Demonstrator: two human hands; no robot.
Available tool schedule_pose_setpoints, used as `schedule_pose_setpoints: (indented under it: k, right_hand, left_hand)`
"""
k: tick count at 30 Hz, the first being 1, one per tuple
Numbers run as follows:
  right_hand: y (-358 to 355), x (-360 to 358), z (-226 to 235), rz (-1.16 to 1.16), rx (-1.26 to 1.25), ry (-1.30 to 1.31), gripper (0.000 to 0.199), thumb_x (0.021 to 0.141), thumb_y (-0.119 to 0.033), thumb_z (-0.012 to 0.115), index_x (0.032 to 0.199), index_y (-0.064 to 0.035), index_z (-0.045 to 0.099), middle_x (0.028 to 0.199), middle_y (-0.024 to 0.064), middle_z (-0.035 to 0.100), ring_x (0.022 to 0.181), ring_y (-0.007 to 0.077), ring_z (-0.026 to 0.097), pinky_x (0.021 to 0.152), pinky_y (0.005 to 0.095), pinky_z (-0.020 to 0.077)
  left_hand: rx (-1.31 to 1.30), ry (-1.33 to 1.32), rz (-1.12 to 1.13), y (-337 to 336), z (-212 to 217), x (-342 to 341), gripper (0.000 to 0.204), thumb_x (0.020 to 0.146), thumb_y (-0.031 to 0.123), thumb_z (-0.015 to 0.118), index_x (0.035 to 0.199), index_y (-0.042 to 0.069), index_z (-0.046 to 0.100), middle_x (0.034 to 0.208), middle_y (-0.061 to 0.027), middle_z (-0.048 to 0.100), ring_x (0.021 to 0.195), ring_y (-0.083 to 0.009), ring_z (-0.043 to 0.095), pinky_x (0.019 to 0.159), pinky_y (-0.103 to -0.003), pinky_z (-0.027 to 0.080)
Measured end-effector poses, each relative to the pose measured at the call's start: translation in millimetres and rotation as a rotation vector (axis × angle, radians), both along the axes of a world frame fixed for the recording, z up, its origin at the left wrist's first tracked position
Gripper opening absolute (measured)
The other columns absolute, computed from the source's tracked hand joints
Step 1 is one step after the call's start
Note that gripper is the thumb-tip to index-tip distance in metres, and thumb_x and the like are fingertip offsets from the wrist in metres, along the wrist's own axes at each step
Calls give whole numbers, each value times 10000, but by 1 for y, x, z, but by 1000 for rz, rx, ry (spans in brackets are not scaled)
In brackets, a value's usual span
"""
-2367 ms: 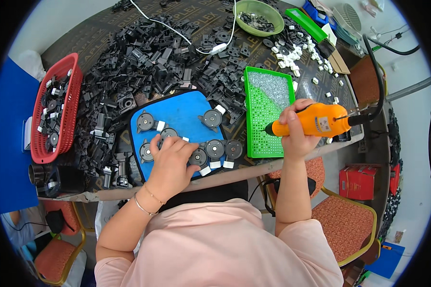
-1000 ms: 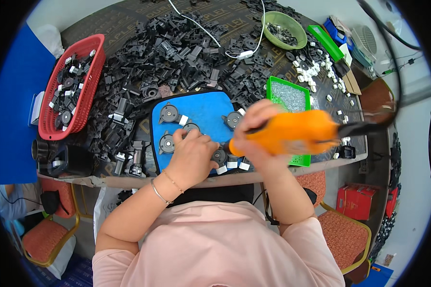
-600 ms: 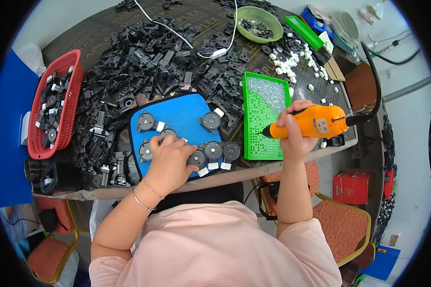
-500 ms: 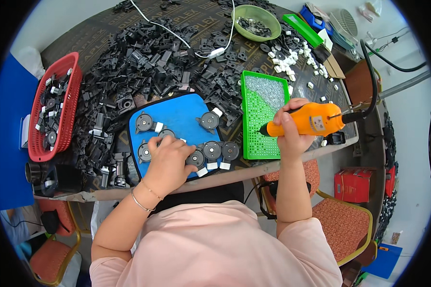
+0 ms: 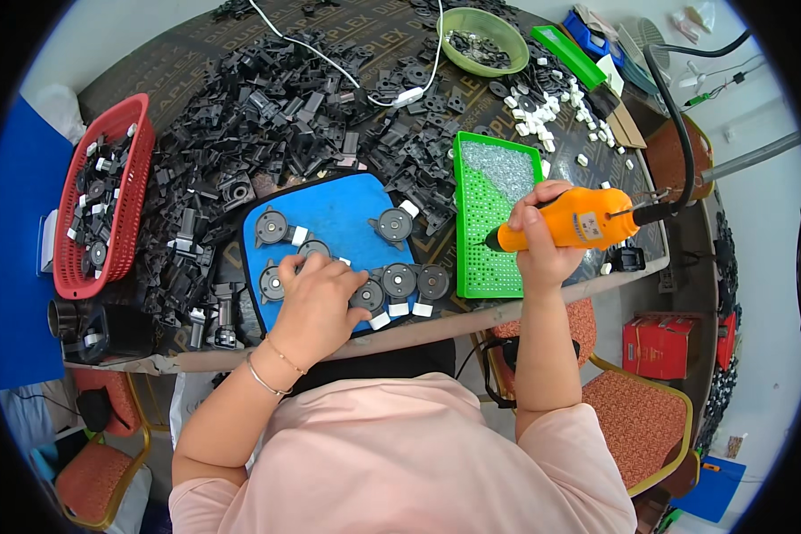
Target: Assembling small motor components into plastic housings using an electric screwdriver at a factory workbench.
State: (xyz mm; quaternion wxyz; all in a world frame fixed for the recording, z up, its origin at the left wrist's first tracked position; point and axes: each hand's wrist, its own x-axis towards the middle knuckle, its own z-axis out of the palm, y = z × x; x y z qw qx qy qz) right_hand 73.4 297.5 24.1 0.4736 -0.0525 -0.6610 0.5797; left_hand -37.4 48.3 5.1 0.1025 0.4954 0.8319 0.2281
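Note:
My left hand [image 5: 316, 303] rests over the blue mat [image 5: 334, 198], its fingers bent down on a round black part [image 5: 312, 249]; the palm hides what lies beneath. Its thumb is beside another black disc with a white tab [image 5: 368, 295]. Several more such discs lie on the mat, among them one at the upper left [image 5: 271, 227] and one at the upper right [image 5: 391, 225]. My right hand [image 5: 547, 240] grips an orange electric screwdriver [image 5: 587, 219], held sideways. Its dark tip points left, above the green perforated tray [image 5: 462, 214] of small silvery screws.
Loose black plastic parts [image 5: 267, 107] are heaped behind the mat. A red basket [image 5: 138, 169] of parts stands left. Farther back are a green bowl [image 5: 512, 40], white pieces [image 5: 534, 116] and a white cable [image 5: 407, 96]. The screwdriver's black cable [image 5: 688, 151] rises at the right.
The whole view has shifted slightly. Both hands keep nearly the same pose, with the screwdriver still over the green tray.

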Motion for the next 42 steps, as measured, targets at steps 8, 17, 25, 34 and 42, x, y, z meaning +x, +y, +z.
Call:
schedule_pose_setpoints:
  k: [8, 17, 25, 34, 42]
  right_hand:
    - [0, -1, -1, -15, 49, -13, 238, 799, 46, 616, 992, 1, 483, 916, 113, 518, 637, 163, 548, 605, 286, 477]
    - [-2, 2, 10, -31, -36, -27, 241, 805, 35, 608, 1002, -17, 481, 914, 98, 490, 660, 163, 541, 618, 301, 471]
    - [-71, -6, 40, 378, 14, 42, 252, 818, -75, 669, 964, -34, 468, 917, 101, 483, 619, 169, 542, 563, 285, 482]
    - [-101, -25, 25, 480, 132, -146, 269, 792, -47, 691, 950, -44, 473, 908, 98, 491, 631, 157, 558, 583, 279, 496]
    - [-109, -27, 22, 587, 95, -180, 287, 782, -49, 701, 945, -52, 464, 873, 88, 469, 629, 140, 548, 574, 250, 469]
  left_hand:
    - [14, -10, -7, 0, 0, 0, 414, 612, 198, 813, 996, 96, 698, 936, -19, 634, 973, -220, 524, 949, -452, 262]
    - [12, -8, -3, -1, -2, 0, 407, 626, 202, 811, 1001, 93, 697, 938, -20, 635, 960, -222, 528, 953, -457, 270]
    - [33, 37, -17, -3, -7, 1, 425, 633, 212, 810, 1029, 117, 689, 953, -9, 632, 978, -208, 524, 952, -468, 272]
    - [39, 50, 2, -4, -12, 4, 398, 655, 218, 791, 1025, 113, 686, 914, -14, 617, 999, -206, 527, 972, -502, 275]
    - [31, 81, 2, -5, -12, 4, 386, 662, 212, 786, 1021, 113, 686, 904, -15, 613, 990, -209, 528, 973, -505, 280]
